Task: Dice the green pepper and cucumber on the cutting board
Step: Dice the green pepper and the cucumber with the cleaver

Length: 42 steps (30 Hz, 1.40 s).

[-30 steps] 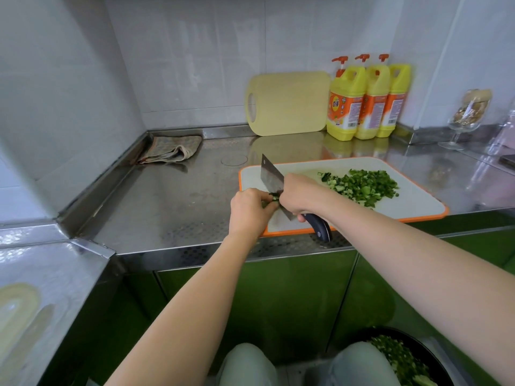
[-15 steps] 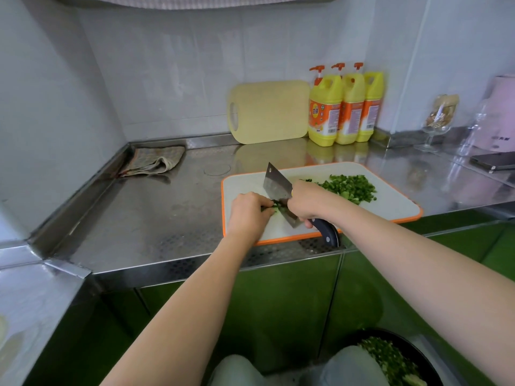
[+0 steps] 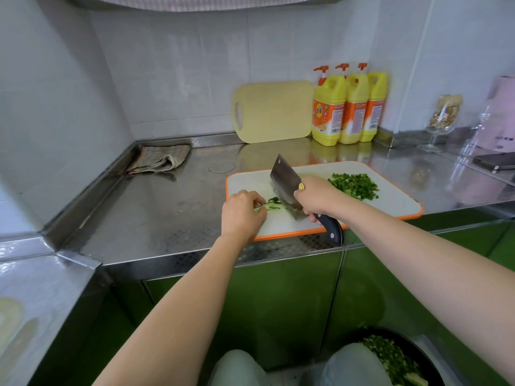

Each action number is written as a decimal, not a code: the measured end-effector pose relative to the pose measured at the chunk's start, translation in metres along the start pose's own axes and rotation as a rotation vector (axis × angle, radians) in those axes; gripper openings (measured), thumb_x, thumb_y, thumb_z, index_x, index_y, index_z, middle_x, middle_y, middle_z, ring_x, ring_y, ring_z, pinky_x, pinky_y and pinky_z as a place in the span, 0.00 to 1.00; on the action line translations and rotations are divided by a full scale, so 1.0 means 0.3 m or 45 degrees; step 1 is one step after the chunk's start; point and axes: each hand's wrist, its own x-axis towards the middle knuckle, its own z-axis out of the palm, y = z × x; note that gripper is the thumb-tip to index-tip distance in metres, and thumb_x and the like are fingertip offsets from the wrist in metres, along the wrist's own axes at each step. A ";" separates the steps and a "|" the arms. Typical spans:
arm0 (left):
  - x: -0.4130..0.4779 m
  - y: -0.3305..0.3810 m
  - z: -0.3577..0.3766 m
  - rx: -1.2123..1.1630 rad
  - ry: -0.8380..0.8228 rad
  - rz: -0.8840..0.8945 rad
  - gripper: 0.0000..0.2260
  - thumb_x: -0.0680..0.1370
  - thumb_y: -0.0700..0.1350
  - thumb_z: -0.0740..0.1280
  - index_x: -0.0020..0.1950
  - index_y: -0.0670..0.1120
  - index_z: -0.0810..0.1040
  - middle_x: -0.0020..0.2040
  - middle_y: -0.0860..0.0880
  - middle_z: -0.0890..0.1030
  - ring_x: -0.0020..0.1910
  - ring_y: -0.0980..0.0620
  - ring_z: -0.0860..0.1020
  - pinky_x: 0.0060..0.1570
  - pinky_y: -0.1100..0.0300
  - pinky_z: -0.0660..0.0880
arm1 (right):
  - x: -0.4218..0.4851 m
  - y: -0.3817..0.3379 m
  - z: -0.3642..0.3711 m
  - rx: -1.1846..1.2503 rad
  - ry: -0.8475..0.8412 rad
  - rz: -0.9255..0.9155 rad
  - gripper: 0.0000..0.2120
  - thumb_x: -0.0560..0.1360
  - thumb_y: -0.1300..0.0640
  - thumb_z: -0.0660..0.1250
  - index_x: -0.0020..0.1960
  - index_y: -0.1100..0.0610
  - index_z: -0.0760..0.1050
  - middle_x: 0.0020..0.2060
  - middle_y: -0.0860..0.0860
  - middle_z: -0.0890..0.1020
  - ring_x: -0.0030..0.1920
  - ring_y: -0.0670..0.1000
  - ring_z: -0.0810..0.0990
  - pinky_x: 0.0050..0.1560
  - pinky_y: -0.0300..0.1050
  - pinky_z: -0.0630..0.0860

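Note:
A white cutting board with an orange rim lies on the steel counter. My right hand grips the dark handle of a cleaver, whose blade stands on the board over thin green cucumber strips. My left hand holds the strips' left end down with curled fingers, just left of the blade. A heap of diced green pieces sits on the board's far right part.
A yellow board and three yellow detergent bottles stand against the back wall. A folded cloth lies at the back left. A glass and a phone are at right. A dark bowl of chopped greens sits below.
The view has shifted. My left hand has slid left away from the blade, which uncovers the cucumber strips; the cleaver stays on the board in my right hand.

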 end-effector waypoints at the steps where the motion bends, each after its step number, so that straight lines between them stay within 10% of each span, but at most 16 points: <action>1: 0.006 -0.002 -0.002 -0.010 -0.015 0.001 0.09 0.74 0.44 0.67 0.52 0.49 0.82 0.50 0.50 0.81 0.50 0.48 0.77 0.50 0.55 0.74 | -0.002 0.001 -0.012 0.036 0.029 -0.012 0.09 0.79 0.66 0.55 0.53 0.68 0.72 0.31 0.59 0.78 0.27 0.56 0.75 0.26 0.39 0.71; 7: 0.019 -0.009 0.009 -0.050 -0.015 -0.012 0.07 0.73 0.45 0.68 0.50 0.51 0.82 0.48 0.51 0.81 0.48 0.49 0.77 0.44 0.58 0.72 | -0.050 -0.030 -0.040 -0.046 0.015 -0.098 0.12 0.78 0.64 0.56 0.36 0.58 0.67 0.30 0.54 0.74 0.27 0.49 0.73 0.26 0.40 0.69; 13: 0.014 -0.016 0.013 -0.082 0.009 -0.002 0.07 0.74 0.45 0.68 0.50 0.50 0.82 0.48 0.52 0.81 0.47 0.50 0.77 0.43 0.59 0.70 | -0.048 -0.075 -0.016 -0.232 -0.166 -0.002 0.13 0.78 0.69 0.54 0.55 0.72 0.75 0.33 0.59 0.78 0.26 0.52 0.73 0.30 0.41 0.71; 18: 0.009 -0.019 0.013 -0.096 0.040 -0.007 0.06 0.75 0.45 0.68 0.50 0.50 0.83 0.47 0.52 0.82 0.41 0.53 0.73 0.41 0.61 0.68 | -0.033 -0.076 0.015 -0.248 -0.062 -0.030 0.07 0.76 0.67 0.60 0.43 0.62 0.75 0.31 0.54 0.76 0.27 0.50 0.73 0.27 0.40 0.69; 27: 0.009 -0.019 0.011 -0.097 0.045 0.004 0.06 0.75 0.46 0.69 0.50 0.50 0.83 0.48 0.53 0.82 0.46 0.52 0.77 0.43 0.60 0.70 | -0.009 -0.056 0.010 -0.145 0.069 0.002 0.11 0.78 0.67 0.58 0.58 0.68 0.73 0.47 0.62 0.82 0.36 0.58 0.81 0.35 0.45 0.75; 32: 0.006 -0.021 0.014 -0.107 0.048 -0.003 0.06 0.75 0.46 0.69 0.50 0.50 0.83 0.48 0.53 0.82 0.47 0.51 0.77 0.43 0.60 0.71 | -0.021 -0.062 0.015 -0.316 -0.044 -0.037 0.11 0.77 0.68 0.57 0.54 0.69 0.75 0.28 0.58 0.77 0.28 0.55 0.78 0.28 0.40 0.70; 42: 0.000 -0.020 0.014 -0.099 0.058 -0.010 0.07 0.76 0.47 0.69 0.51 0.50 0.84 0.48 0.52 0.82 0.48 0.50 0.77 0.42 0.60 0.68 | -0.022 -0.088 0.019 -0.311 -0.063 -0.055 0.08 0.77 0.69 0.58 0.45 0.66 0.75 0.30 0.57 0.75 0.26 0.51 0.72 0.28 0.41 0.70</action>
